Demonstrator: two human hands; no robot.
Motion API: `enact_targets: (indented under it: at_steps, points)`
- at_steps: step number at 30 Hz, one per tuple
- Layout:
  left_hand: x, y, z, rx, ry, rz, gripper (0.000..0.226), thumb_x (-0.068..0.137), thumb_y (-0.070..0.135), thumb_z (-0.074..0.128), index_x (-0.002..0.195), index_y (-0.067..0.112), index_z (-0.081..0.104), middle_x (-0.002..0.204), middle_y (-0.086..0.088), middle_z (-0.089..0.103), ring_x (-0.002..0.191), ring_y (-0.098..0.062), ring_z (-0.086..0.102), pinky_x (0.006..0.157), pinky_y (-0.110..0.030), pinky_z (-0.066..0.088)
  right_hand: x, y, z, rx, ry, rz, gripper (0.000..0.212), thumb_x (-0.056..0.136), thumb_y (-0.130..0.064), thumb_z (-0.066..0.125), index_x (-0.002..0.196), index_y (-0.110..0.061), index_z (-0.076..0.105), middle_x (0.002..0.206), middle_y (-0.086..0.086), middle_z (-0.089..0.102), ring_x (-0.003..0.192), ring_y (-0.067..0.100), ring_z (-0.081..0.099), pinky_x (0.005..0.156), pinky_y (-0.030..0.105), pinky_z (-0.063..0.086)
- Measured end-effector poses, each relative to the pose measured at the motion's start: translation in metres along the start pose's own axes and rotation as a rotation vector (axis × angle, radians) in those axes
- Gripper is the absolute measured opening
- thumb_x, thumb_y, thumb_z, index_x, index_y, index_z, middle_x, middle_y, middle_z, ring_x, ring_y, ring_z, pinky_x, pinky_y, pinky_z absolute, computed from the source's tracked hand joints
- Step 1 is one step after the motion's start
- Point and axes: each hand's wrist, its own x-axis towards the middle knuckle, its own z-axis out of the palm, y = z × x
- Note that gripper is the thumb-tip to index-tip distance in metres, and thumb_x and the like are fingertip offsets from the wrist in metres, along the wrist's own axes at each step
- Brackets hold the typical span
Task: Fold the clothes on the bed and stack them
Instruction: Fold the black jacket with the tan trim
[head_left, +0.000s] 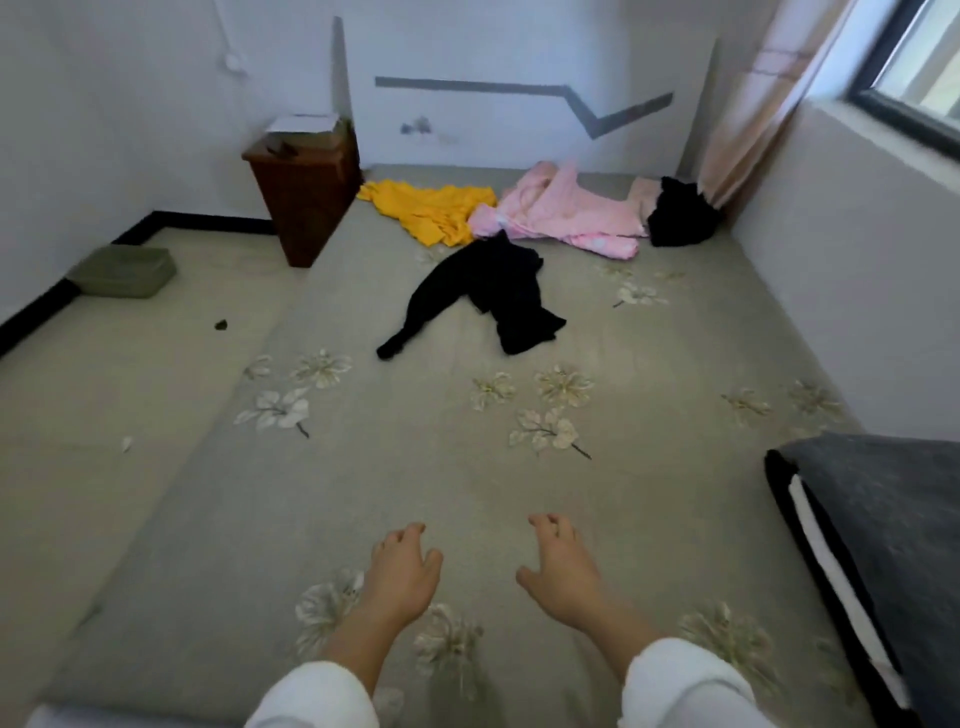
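Bed (363, 493): left edge runs diagonally from near left up to the brown bin (306, 192); right edge sits against the wall under the window; far edge meets the far wall. A wide stretch of bare floral sheet lies between the hands and the clothes. Clothes count, 4, all unfolded and in the far half: 1 black garment (483, 296) mid-bed, 1 yellow garment (431, 208) far left, 1 pink heap (566, 213) touching it, 1 black heap (680, 213) far right by the curtain. 1 dark pillow (883, 519) near right. 2 hands: left hand (400, 566) and right hand (558, 566) over the near sheet, apart, fingers loosely curled, holding nothing.
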Motion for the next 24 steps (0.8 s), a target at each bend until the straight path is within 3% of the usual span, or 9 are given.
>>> enact_targets:
  at_steps: [12, 24]
  points:
    - [0.169, -0.001, -0.067, 0.09, 0.11, 0.039, 0.049, 0.099, 0.028, 0.04, 0.145, 0.014, 0.032, 0.148, -0.009, 0.033, 0.136, -0.026, 0.027, 0.109, -0.035, 0.028, 0.182, -0.036, -0.038, -0.028, 0.006, -0.035, 0.066, 0.089, -0.029, 0.056, 0.146, -0.013, 0.024, 0.147, 0.009, 0.024, 0.136, 0.027, 0.024, 0.112, 0.036, 0.026]
    - [0.37, -0.031, -0.031, 0.26, 0.004, 0.099, 0.051, 0.1, 0.028, 0.037, 0.147, 0.013, 0.027, 0.155, -0.014, 0.021, 0.142, -0.027, 0.018, 0.112, -0.037, 0.021, 0.359, -0.011, -0.026, -0.082, -0.028, 0.115, 0.06, 0.091, -0.032, 0.052, 0.143, -0.014, 0.027, 0.145, 0.009, 0.029, 0.133, 0.028, 0.03, 0.108, 0.04, 0.033]
